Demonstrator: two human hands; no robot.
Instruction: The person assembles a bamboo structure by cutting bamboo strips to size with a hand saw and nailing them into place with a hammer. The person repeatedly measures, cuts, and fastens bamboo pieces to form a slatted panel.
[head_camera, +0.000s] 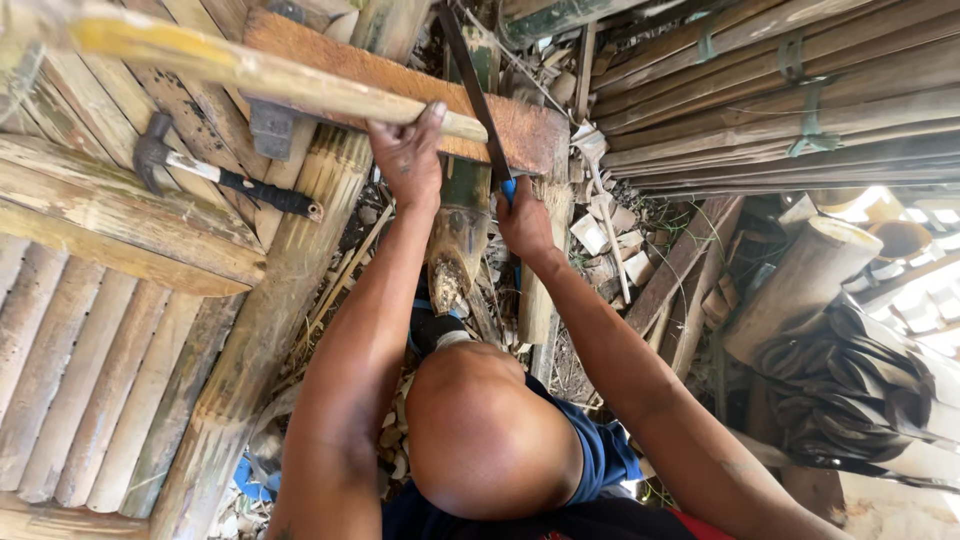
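My left hand (408, 150) grips a long yellowish bamboo pole (240, 68) that lies across a rusty brown board (400, 80). My right hand (522, 222) is closed on the blue handle of a hand saw whose dark blade (472, 90) runs up and away, just right of the pole's end. Both arms reach forward over my raised knee (490, 430).
A claw hammer (215, 172) with a black grip rests on a bamboo-slat platform (90, 330) at left. Bundled bamboo strips (780, 90) lie at upper right. Wood offcuts litter the ground, and a cut bamboo stump (800, 285) and dark curved pieces (850, 390) stand at right.
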